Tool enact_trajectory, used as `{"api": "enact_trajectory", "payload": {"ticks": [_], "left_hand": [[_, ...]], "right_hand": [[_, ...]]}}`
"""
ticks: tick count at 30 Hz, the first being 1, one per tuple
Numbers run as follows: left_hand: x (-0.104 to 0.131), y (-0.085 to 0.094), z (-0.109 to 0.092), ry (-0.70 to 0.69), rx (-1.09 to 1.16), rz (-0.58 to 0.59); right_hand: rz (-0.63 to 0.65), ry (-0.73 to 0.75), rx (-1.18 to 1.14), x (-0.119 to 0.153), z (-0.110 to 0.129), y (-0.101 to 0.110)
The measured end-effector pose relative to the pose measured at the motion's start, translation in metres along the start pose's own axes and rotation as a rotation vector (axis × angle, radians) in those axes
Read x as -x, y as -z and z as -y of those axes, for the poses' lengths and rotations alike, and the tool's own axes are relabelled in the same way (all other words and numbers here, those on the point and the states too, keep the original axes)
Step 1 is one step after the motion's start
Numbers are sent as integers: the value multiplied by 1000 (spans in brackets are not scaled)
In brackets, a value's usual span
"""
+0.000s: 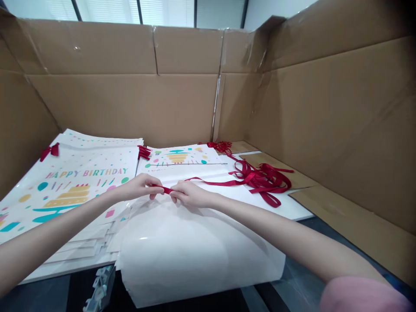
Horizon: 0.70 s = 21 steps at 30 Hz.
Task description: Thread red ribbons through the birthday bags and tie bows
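Observation:
Between my two hands a short stretch of dark red ribbon (167,190) is pinched. My left hand (144,186) grips its left end with thumb and fingers. A few centimetres away, my right hand (186,193) closes on the ribbon too. From behind the right hand the ribbon trails across to a loose heap of red ribbon (260,175) on the right. Under both hands lies a white sheet (201,247), its near part curving down over the front edge. Behind it shows a printed cake panel (178,157) with a thin dark line across it.
Stacked white "HAPPY BIRTHDAY" bags (87,173) lie at left, with a red bow (50,151) and red ribbon ends (144,152) on them. Red cords (221,146) sit at the back. Tall cardboard walls (123,99) surround the work surface. A clear plastic piece (100,288) is at the front edge.

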<state>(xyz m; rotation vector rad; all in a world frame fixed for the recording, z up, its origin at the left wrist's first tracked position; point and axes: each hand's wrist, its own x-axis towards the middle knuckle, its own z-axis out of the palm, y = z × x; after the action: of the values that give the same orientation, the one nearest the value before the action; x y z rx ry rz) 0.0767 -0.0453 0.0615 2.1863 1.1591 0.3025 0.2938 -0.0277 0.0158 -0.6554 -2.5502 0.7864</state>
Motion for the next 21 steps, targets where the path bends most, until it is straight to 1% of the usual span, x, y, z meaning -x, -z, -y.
{"api": "enact_trajectory", "payload": {"ticks": [4, 6, 7, 10, 12, 14, 17, 19, 21], "left_hand": [[-29, 0, 16, -32, 58, 42], [-49, -1, 28, -29, -6, 12], [-60, -2, 36, -15, -74, -30], [-92, -3, 62, 60, -322, -218], [-111, -3, 79, 88, -421, -312], [-125, -2, 91, 108, -496, -363], [-138, -1, 100, 127, -594, -356], [-142, -2, 99, 126, -649, -339], [-144, -5, 96, 130, -701, -351]], "right_hand": [[-97, -131, -49, 25, -9, 8], [-145, -157, -86, 35, -11, 10], [-171, -160, -99, 40, -11, 11], [-234, -174, -138, 51, -9, 14], [-232, -188, -202, 59, -6, 16], [-207, -190, -294, 65, -4, 17], [-187, -171, -411, 72, -2, 17], [-193, -156, -466, 74, 0, 17], [-204, -139, -485, 74, 4, 17]]}}
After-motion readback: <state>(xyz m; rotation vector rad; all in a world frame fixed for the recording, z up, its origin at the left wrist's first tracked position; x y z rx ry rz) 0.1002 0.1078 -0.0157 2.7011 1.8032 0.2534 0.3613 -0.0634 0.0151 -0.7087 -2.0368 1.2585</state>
